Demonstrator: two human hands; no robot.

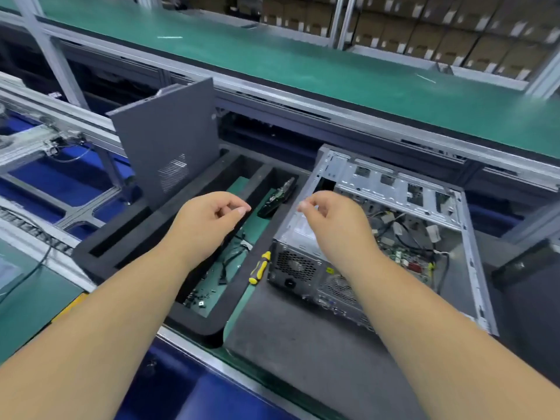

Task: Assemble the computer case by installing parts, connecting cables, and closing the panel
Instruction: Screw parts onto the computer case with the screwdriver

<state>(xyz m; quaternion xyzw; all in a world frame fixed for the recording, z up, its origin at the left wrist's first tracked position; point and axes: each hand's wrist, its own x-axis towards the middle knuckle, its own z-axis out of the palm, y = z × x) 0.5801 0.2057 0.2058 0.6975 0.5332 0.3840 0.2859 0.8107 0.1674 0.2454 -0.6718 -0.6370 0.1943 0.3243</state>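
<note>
Both hands, left [209,218] and right [330,219], fingers loosely curled, empty, above foam tray [194,325] and open computer case [472,268].

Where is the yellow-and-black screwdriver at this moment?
In the head view, the screwdriver lies low in the centre, between the black foam tray on its left and the open computer case on its right, below both hands.

The open computer case [394,237] lay on its side at the right. Left of it sat a foam tray [194,322], with a screwdriver [259,267] between them. A side panel [169,140] stood upright in the tray's far left slot; cables [233,256] lay inside.
</note>
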